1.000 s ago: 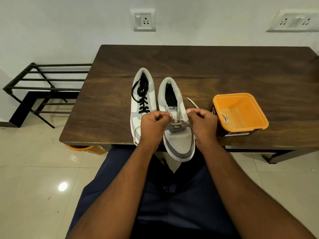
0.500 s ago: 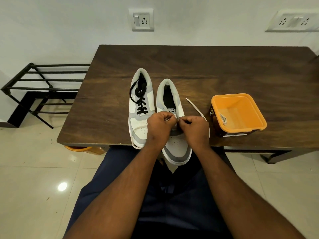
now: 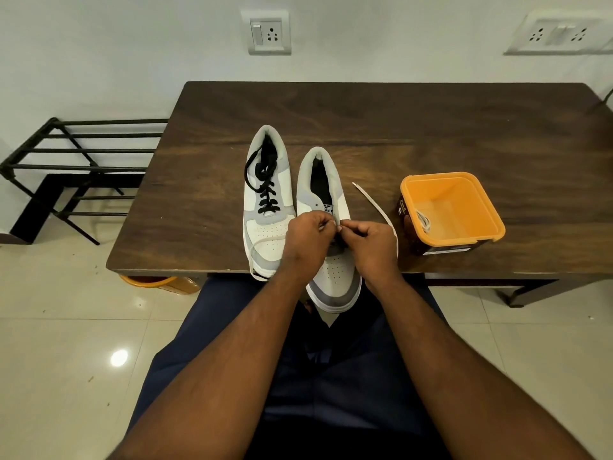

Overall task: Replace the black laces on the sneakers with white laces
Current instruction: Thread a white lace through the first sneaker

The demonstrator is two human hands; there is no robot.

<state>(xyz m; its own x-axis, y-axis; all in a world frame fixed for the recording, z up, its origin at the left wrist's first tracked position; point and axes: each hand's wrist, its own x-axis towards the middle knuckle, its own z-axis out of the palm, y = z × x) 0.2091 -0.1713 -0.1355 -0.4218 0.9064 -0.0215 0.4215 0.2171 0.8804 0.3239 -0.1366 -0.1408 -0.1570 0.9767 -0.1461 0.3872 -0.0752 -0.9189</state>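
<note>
Two white and grey sneakers stand side by side at the table's near edge. The left sneaker (image 3: 267, 207) still carries a black lace (image 3: 263, 180). The right sneaker (image 3: 328, 234) hangs its toe over the table edge and has a white lace (image 3: 376, 205) in its lowest eyelets. My left hand (image 3: 306, 240) and my right hand (image 3: 370, 244) meet over this shoe's lower eyelets, each pinching the white lace. One end trails right across the table, the other loops left over the left sneaker's toe. The eyelets under my fingers are hidden.
An orange tub (image 3: 451, 210) with another white lace (image 3: 423, 222) inside sits to the right of the shoes on the dark wooden table (image 3: 398, 127). A black metal rack (image 3: 76, 167) stands on the floor to the left. An orange bucket (image 3: 149, 281) shows under the table.
My hands have closed in from the shoe's two sides and now meet fingertip to fingertip over the lower eyelets. The lace end on the right lies farther out across the table.
</note>
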